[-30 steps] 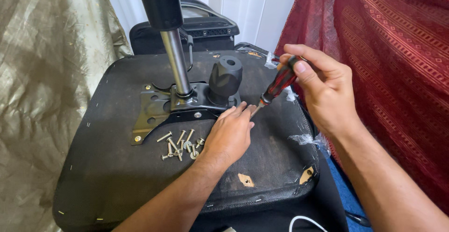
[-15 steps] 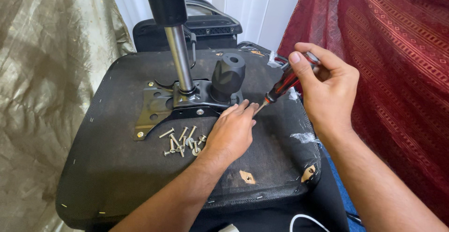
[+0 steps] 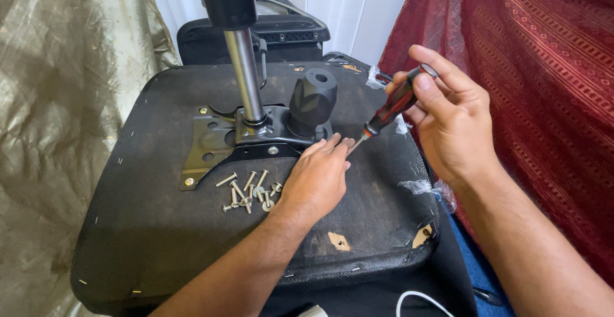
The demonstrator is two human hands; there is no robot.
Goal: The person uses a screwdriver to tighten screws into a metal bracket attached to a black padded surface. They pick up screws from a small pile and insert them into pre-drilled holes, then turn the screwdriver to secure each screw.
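An upturned black chair seat [image 3: 153,227] lies in front of me. A black metal mounting plate [image 3: 214,141] is fixed on it, with a chrome gas cylinder [image 3: 246,77] and a black knob [image 3: 312,103] rising from it. My left hand [image 3: 316,179] rests flat on the seat by the plate's right corner, fingertips at the screwdriver's tip. My right hand [image 3: 451,122] grips a red-and-black screwdriver [image 3: 393,107], slanted down to the left towards that corner. Several loose silver bolts [image 3: 249,191] lie just left of my left hand.
A beige curtain [image 3: 57,112] hangs on the left and a red patterned cloth [image 3: 531,68] on the right. A black case [image 3: 275,36] stands behind the seat. A white cable [image 3: 419,301] lies at the bottom edge, with torn plastic wrap [image 3: 425,188] on the seat's right rim.
The view has shifted slightly. My right hand has turned the screwdriver handle between its fingers; the tip stays at the plate corner. My left hand has stayed in place.
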